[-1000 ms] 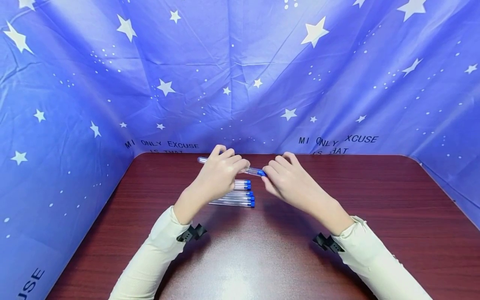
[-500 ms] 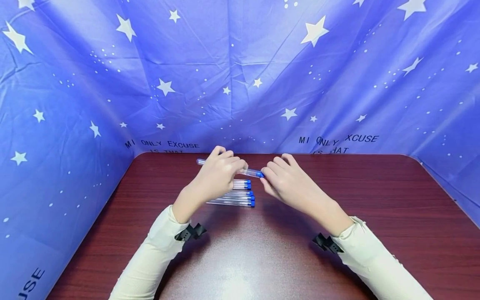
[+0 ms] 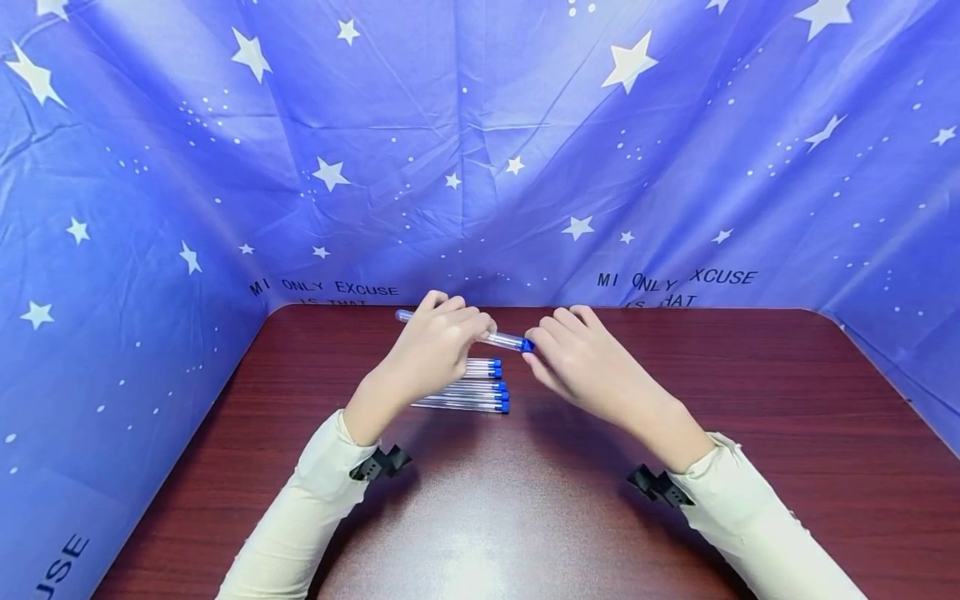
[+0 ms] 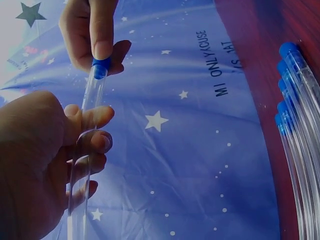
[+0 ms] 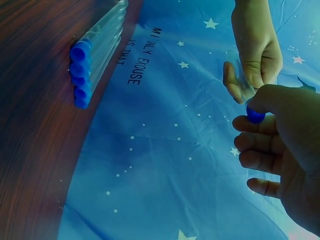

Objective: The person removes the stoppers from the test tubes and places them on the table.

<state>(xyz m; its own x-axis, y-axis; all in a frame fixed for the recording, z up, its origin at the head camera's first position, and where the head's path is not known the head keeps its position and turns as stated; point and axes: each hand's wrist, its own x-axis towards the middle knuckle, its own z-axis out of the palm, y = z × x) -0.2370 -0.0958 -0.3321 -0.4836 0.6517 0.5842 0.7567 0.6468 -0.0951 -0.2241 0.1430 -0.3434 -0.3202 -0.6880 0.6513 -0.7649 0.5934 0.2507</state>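
The tube (image 3: 507, 341) is up off the bench (image 3: 825, 400), held between both hands and slanting across the head view, its blue cap (image 4: 101, 65) at the right-hand end with a narrower part showing inside the clear mouth. The left grip (image 3: 442, 346) is closed round the tube, thumb one side and fingers the other, the far end sticking out beyond it. The right grip (image 3: 581, 362) pinches the cap between thumb and forefinger, other fingers bent and off it, so I cannot tell whether the cap is fully seated. The likeliest trouble is a slip: the wall looks smooth, and a push or twist on the cap could slide or spin the tube in the left grip. Pushed at an angle, the cap could jam crooked; pulled, it could pop free and roll away. Squeezing harder to stop a slip might crack the wall, if it is brittle. The other tubes (image 3: 472, 400) lie side by side on the bench, partly hidden by the left grip; a dropped tube or dipping wrist could set them rolling, perhaps towards the far edge, where the cloth (image 3: 420, 83) hangs.
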